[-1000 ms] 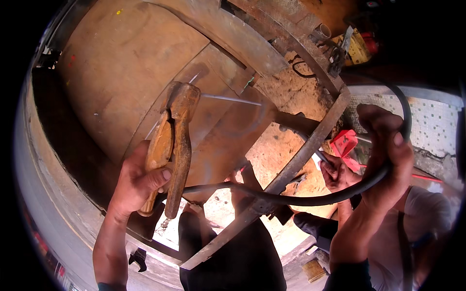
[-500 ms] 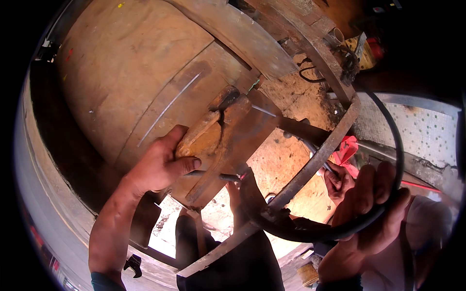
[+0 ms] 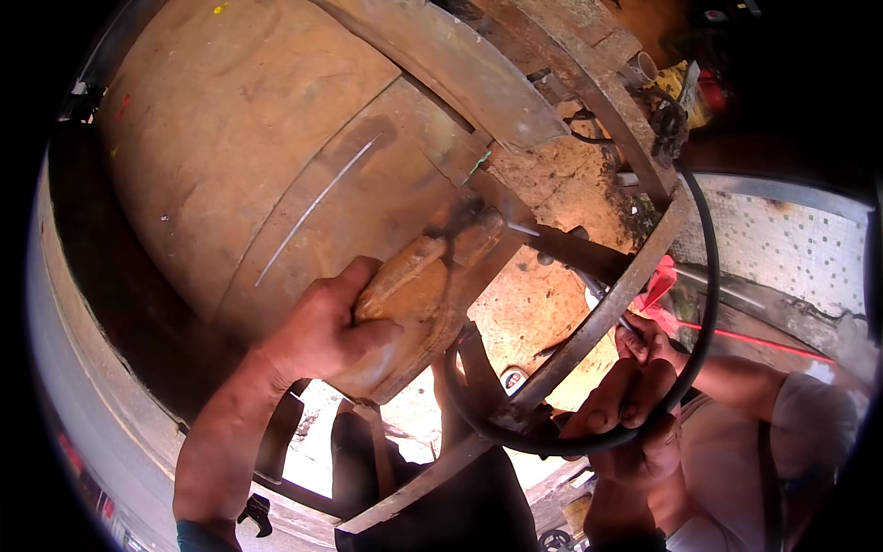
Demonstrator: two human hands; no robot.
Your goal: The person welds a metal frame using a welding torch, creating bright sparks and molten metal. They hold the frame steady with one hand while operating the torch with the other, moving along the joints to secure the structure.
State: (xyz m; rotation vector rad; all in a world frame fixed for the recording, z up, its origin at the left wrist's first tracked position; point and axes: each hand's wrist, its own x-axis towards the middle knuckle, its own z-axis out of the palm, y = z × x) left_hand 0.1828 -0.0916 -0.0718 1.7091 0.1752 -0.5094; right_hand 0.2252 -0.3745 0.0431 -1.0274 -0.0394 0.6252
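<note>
My left hand (image 3: 322, 317) is closed on the left edge of a rusty metal piece (image 3: 414, 304) with raised ridges, tilted over the edge of a brown metal sheet (image 3: 248, 138). At the lower right, my right hand (image 3: 635, 414) has its fingers wrapped round a thick black cable (image 3: 710, 276), which bends in a large loop in front of a steel frame bar (image 3: 598, 336). Whether anything else lies in that fist is hidden. Just beyond it, a co-worker's hand (image 3: 648, 340) grips a thin dark object that I cannot make out.
A thin pale rod (image 3: 317, 212) lies on the sheet. Frame bars cross the right side above a dirty, sunlit floor (image 3: 533, 304). The co-worker's pale sleeve (image 3: 814, 414) and a red cloth (image 3: 655, 285) are at the right. A dark clamp-like object (image 3: 257, 515) is at lower left.
The rusty piece has shifted right in my left hand, and its lower end sits differently. My right hand has moved left with the cable, narrowing its loop. A dark rod near my left thumb is out of sight.
</note>
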